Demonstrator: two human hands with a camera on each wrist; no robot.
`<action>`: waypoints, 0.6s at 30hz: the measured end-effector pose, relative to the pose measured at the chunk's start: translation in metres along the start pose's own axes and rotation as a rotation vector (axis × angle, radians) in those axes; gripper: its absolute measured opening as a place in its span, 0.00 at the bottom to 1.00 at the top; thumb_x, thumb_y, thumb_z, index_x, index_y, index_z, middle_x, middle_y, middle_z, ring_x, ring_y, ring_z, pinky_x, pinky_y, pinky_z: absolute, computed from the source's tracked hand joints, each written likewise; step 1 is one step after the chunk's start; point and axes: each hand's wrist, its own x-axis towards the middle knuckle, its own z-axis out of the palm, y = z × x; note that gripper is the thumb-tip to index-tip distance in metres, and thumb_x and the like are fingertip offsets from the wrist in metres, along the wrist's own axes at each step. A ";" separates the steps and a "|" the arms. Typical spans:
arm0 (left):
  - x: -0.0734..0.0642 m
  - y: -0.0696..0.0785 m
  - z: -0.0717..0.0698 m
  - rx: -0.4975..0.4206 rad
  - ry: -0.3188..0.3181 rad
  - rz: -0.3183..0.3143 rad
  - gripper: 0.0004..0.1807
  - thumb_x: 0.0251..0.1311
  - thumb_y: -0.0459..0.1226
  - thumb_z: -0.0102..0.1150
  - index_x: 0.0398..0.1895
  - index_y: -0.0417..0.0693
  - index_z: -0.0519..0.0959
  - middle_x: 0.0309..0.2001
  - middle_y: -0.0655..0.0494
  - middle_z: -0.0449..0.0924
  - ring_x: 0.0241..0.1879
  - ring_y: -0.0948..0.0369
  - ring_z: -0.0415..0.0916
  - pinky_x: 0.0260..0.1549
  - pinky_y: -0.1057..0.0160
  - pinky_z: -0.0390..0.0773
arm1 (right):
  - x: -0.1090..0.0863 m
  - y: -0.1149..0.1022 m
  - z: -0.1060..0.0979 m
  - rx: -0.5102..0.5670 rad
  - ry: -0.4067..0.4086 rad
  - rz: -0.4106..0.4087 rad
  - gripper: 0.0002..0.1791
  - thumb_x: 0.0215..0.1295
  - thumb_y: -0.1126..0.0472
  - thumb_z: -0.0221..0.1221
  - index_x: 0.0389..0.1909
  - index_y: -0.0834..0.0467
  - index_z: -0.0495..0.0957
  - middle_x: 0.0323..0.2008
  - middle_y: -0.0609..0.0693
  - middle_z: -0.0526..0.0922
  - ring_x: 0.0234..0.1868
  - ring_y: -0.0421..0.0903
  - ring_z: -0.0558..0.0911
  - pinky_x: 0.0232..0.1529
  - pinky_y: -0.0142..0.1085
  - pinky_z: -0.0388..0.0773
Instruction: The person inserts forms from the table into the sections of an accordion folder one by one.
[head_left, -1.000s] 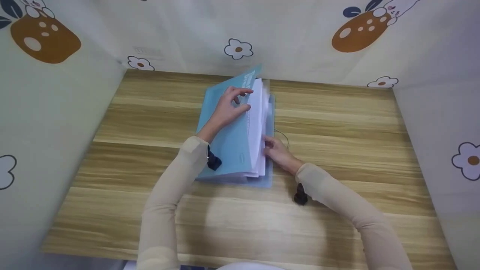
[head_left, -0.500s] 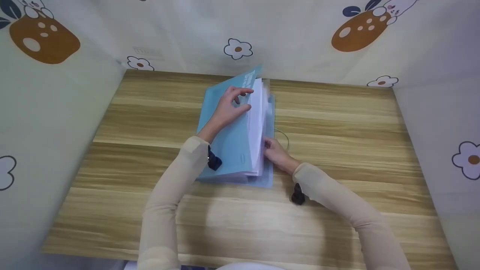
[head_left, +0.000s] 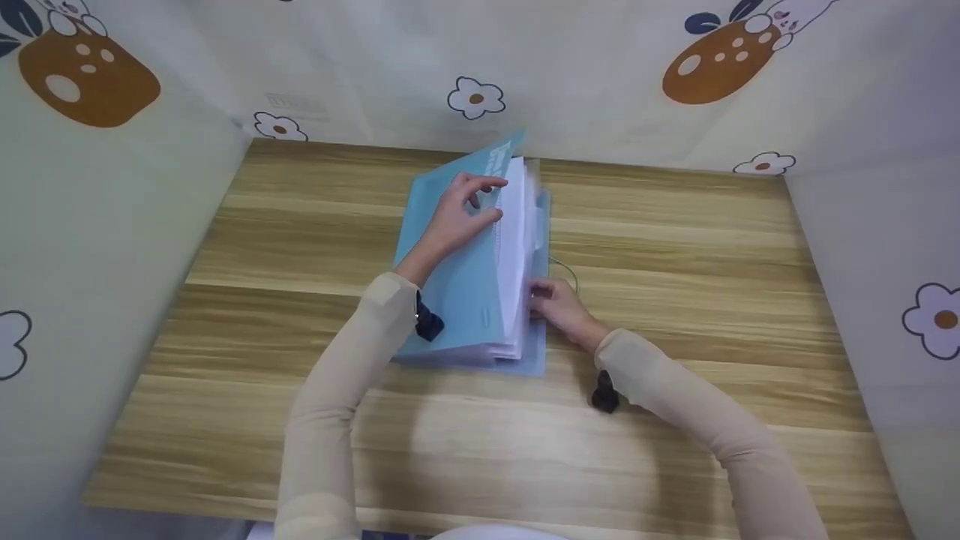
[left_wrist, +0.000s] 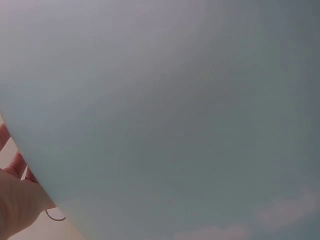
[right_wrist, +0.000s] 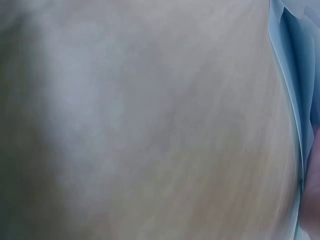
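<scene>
A light blue expanding file (head_left: 450,300) lies on the wooden table in the head view, its front cover raised along the right side above white pocket edges. My left hand (head_left: 454,214) is over that cover, index finger and thumb curved apart, their tips right at its free edge. The cover fills most of the left wrist view; part of a hand shows past its edge at lower left. My right hand (head_left: 562,306) grips the pocket edges at the file's right side, fingertips partly hidden among them. At far right in the right wrist view are blue pocket folds (right_wrist: 295,65) and a blurred finger.
A thin elastic cord (head_left: 568,270) loops out from the file's right side beside my right hand. The wooden table (head_left: 697,285) meets a patterned cloth (head_left: 585,82) at the back and both sides. Dark wrist cameras (head_left: 429,325) hang below both sleeves.
My right hand has shifted slightly left and then back right and a little down at the pocket edges, which have spread a bit. My left hand and the cover stay in place.
</scene>
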 end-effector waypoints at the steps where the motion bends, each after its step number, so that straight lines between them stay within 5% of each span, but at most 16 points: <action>1: 0.000 0.000 0.000 0.000 0.002 -0.003 0.20 0.50 0.40 0.56 0.50 0.57 0.74 0.43 0.58 0.64 0.38 0.62 0.62 0.33 0.65 0.67 | 0.000 0.000 0.000 -0.003 -0.009 -0.001 0.19 0.53 0.76 0.49 0.48 0.76 0.68 0.39 0.61 0.75 0.31 0.46 0.78 0.32 0.38 0.75; 18: 0.000 0.000 0.006 0.021 0.001 -0.013 0.20 0.49 0.39 0.57 0.50 0.58 0.74 0.43 0.58 0.64 0.38 0.62 0.61 0.34 0.65 0.66 | -0.001 -0.011 -0.025 0.043 -0.042 0.056 0.18 0.54 0.76 0.52 0.47 0.75 0.68 0.39 0.60 0.75 0.31 0.46 0.79 0.36 0.37 0.75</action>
